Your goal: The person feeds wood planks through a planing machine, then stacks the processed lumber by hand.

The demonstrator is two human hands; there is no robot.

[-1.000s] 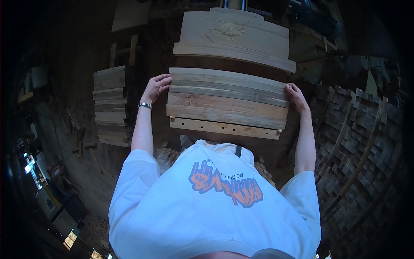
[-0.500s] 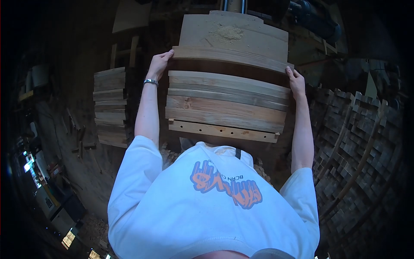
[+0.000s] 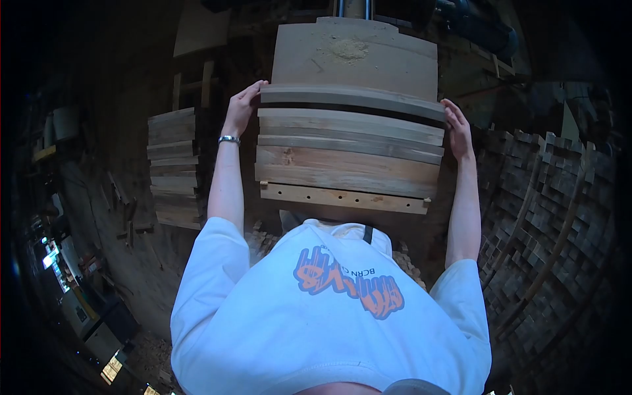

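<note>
Our left hand (image 3: 241,110) and right hand (image 3: 459,129) hold the loose board (image 3: 349,98) by its ends, nearest the row of boards (image 3: 345,160), where its likely stiff, moderate weight should balance.

Long wooden board (image 3: 352,98), crosswise, near row of boards (image 3: 349,153).

Dim | brown floor (image 3: 163,270) | bright patches (image 3: 50,257) far left, perhaps windows
</note>
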